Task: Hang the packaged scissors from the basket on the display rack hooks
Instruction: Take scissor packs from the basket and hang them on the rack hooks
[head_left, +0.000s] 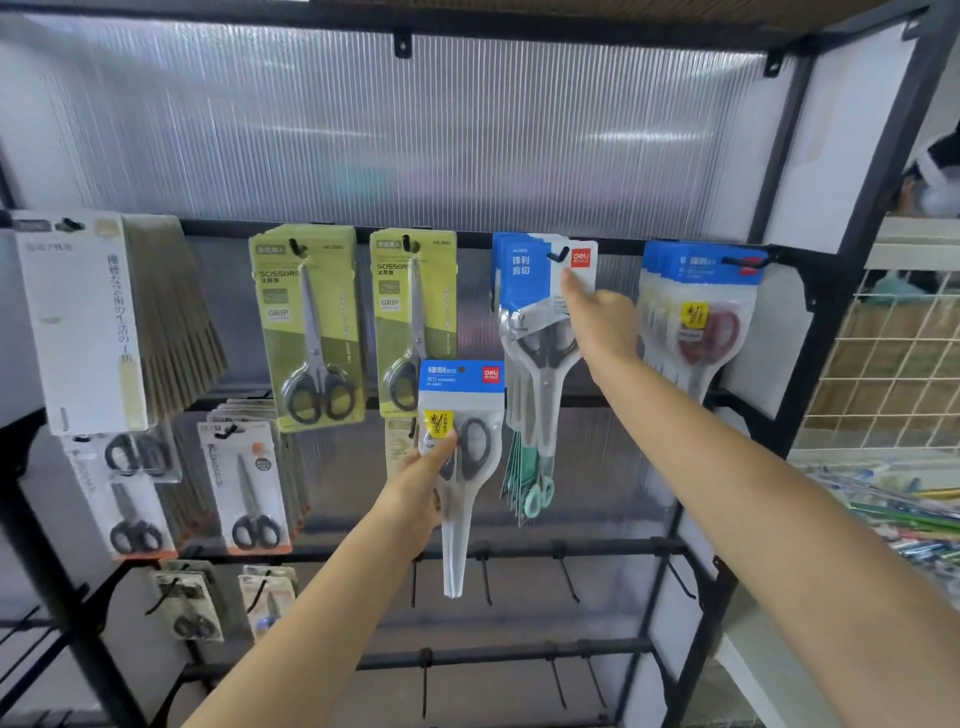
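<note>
My left hand (423, 486) grips a blue-topped pack of black-handled scissors (462, 415), held upright in front of the rack, below the green packs. My right hand (602, 317) reaches up to the stack of blue-and-white scissors packs (535, 291) hanging on a black hook (557, 255). Its fingers touch the front pack's right side just below the hook; whether they pinch it is unclear. A further stack of blue packs with red-handled scissors (701, 312) hangs to the right.
Two stacks of green scissors packs (311, 322) (413, 312) hang left of centre, a white-carded stack (88, 322) at far left. Lower rows hold more packs (247, 483) and several bare hooks (485, 571). A wire grid (893, 358) and loose stationery (904, 514) lie at right.
</note>
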